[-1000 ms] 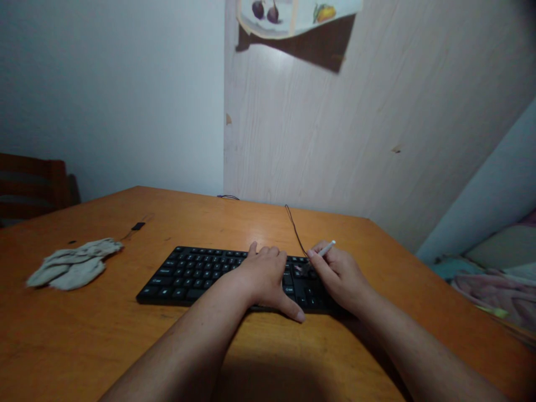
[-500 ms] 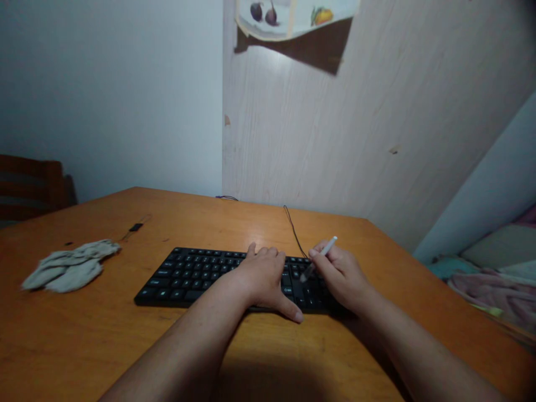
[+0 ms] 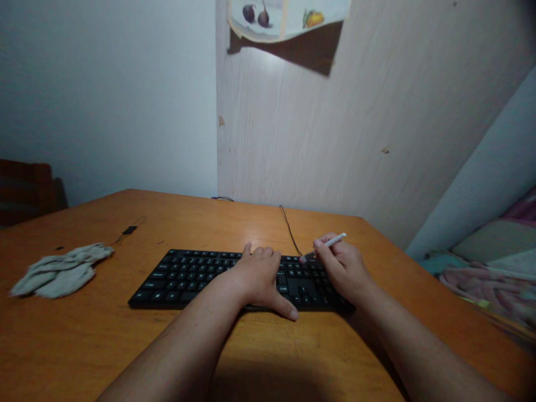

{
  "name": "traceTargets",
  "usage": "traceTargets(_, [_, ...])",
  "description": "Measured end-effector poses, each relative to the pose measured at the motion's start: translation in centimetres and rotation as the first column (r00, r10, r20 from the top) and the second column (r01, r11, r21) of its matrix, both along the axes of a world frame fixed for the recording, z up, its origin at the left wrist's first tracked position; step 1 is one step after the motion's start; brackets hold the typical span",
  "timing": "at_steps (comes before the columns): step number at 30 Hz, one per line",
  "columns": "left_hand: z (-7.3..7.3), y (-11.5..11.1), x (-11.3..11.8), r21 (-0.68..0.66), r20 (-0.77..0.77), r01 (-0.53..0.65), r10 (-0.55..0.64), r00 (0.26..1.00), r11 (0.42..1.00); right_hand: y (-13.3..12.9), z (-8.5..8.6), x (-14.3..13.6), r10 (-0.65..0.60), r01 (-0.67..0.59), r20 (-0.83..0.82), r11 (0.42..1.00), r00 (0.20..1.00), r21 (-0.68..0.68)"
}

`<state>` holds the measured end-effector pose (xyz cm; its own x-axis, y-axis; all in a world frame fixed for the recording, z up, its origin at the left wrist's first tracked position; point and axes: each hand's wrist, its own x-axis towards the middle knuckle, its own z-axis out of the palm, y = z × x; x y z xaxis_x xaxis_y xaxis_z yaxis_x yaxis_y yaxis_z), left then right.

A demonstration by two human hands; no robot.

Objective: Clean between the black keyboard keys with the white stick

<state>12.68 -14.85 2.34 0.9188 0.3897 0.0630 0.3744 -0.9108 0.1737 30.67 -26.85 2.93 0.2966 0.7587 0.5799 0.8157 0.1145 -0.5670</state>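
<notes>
A black keyboard [image 3: 184, 279] lies on the wooden table in front of me. My left hand [image 3: 259, 279] rests across its middle, fingers spread toward the far edge and thumb over the near edge. Pinched in my right hand [image 3: 341, 265] is a small brush [image 3: 334, 240] with a white handle. Its bristle end points left and down, at the upper keys on the keyboard's right part. Some keys are hidden beneath both hands.
On the left of the table [image 3: 84, 335] lies a crumpled grey cloth [image 3: 62, 271], with a small black object on a thin cord [image 3: 129, 229] beyond it. A black cable [image 3: 288, 226] runs behind the keyboard. A wooden chair [image 3: 25, 190] stands at left; bedding [image 3: 489, 279] is at right.
My right hand has tilted the brush flatter, and its tip has moved from the lower keys up to the top keys. My left hand keeps its place on the keyboard. The view has shifted slightly.
</notes>
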Motion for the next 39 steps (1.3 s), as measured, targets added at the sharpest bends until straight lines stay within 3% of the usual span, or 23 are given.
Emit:
traceTargets(5, [-0.18, 0.24, -0.10, -0.005, -0.007, 0.007, -0.007, 1.000, 1.000, 0.18, -0.45, 0.26, 0.000, 0.016, 0.141, 0.994, 0.990, -0.112])
traceTargets(8, [-0.16, 0.27, -0.16, -0.003, -0.015, 0.008, -0.008, 1.000, 1.000, 0.04, -0.31, 0.13, 0.026, -0.003, 0.145, 0.988, 0.989, -0.157])
traceTargets(13, [-0.07, 0.27, -0.19, 0.004, -0.023, -0.003, 0.003, 1.000, 1.000, -0.15, -0.08, 0.10, 0.020, -0.016, 0.039, 0.996, 0.999, -0.092])
traceTargets(17, [-0.21, 0.45, -0.27, 0.007, -0.008, 0.014, -0.014, 1.000, 1.000, 0.23, -0.66, 0.32, 0.010, -0.004, 0.079, 0.998, 0.997, -0.070])
traceTargets(22, [-0.41, 0.73, -0.31, 0.004, -0.009, 0.015, -0.015, 1.000, 1.000, 0.12, -0.50, 0.19, 0.034, -0.018, 0.105, 0.988, 0.994, -0.151])
traceTargets(28, [-0.23, 0.73, -0.33, -0.004, -0.039, 0.015, -0.015, 0.999, 1.000, 0.00, -0.21, 0.08, 0.016, -0.012, 0.057, 0.998, 0.998, -0.064])
traceTargets(34, [-0.06, 0.57, -0.39, -0.011, -0.047, 0.017, -0.018, 0.999, 1.000, -0.02, -0.43, 0.10, 0.020, -0.007, 0.087, 0.990, 0.996, -0.142])
traceTargets(39, [-0.14, 0.68, -0.39, -0.014, -0.036, 0.017, -0.018, 0.999, 1.000, -0.11, -0.31, 0.00, 0.007, -0.003, 0.062, 0.997, 0.998, -0.072])
